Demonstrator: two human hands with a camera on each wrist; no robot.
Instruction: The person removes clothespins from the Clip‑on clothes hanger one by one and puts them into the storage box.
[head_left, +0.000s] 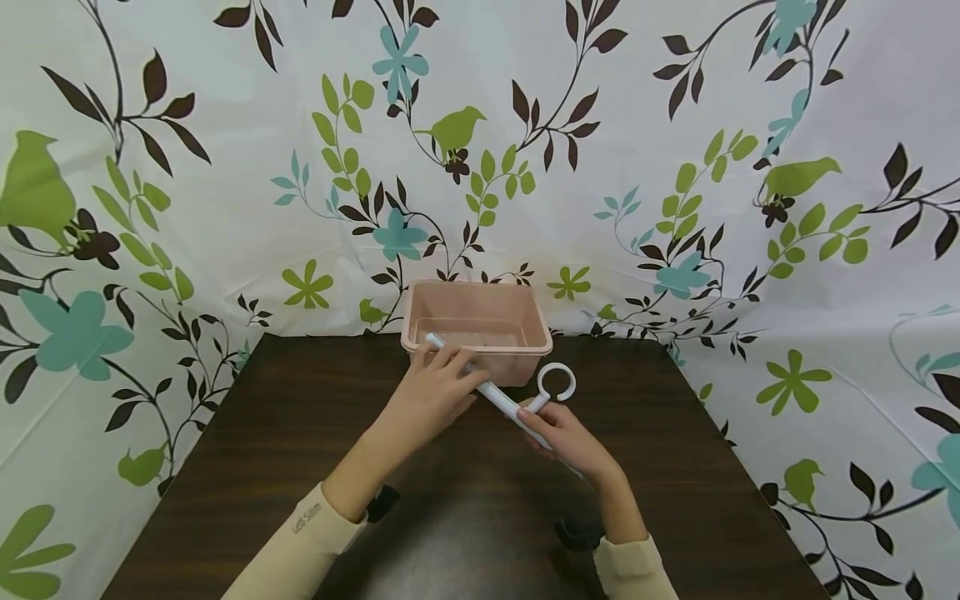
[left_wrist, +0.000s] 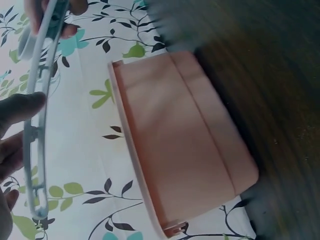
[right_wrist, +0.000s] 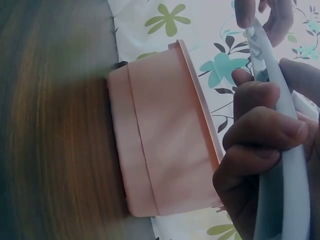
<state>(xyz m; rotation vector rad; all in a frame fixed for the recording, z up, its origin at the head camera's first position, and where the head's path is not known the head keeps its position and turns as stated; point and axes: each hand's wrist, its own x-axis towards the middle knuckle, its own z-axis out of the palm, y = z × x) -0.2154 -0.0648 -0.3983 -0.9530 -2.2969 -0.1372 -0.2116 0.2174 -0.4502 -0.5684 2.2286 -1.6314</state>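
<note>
A long white plastic hanger (head_left: 501, 398) slants between both hands above the table, with a C-shaped ring hook (head_left: 557, 382) on a short stem. Toward its upper left end, my left hand (head_left: 429, 392) pinches the bar from above. My right hand (head_left: 566, 433) grips it lower down, beside the stem, with the thumb on top. In the left wrist view, the bar's underside (left_wrist: 40, 125) shows as a hollow, ribbed channel. The right wrist view has the fingers (right_wrist: 270, 125) curled round the bar. Behind the hanger stands a pink plastic bin (head_left: 480, 312).
The pink bin sits at the far edge of the dark wooden table (head_left: 322, 450), close to a patterned curtain (head_left: 225, 208) with leaves, birds and flowers. Dark bands (head_left: 382, 502) circle both wrists below the light sleeves.
</note>
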